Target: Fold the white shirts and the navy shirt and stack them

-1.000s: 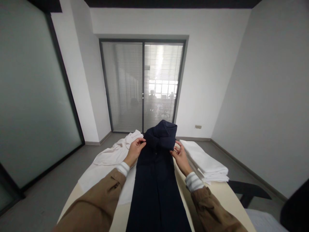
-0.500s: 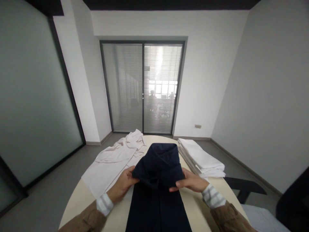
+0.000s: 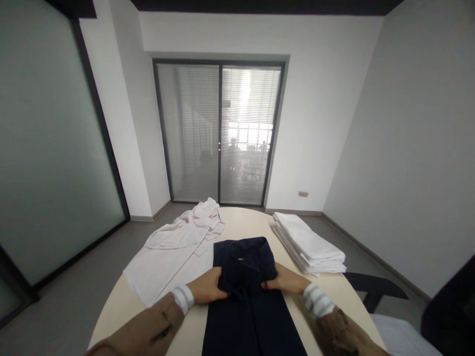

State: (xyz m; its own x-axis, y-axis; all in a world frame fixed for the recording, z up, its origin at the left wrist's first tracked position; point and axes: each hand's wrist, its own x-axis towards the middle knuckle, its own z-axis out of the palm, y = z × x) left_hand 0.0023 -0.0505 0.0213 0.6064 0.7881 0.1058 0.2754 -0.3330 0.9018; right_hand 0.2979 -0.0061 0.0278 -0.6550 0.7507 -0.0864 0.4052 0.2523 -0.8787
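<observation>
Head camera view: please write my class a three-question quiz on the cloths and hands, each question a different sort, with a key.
1. Fill in the colour: the left hand and right hand both hold the ____ middle garment.
2. True or false: the folded white pile lies on the right side of the table.
3. Where is the loose pale cloth? A) Left of the middle garment; B) On top of the folded white pile; C) Under the right hand.

Key: 1. dark blue; 2. true; 3. A.

My left hand (image 3: 205,287) and right hand (image 3: 291,280): fingers partly hidden by navy garment (image 3: 250,321), 1 end cut off (bottom edge).
</observation>
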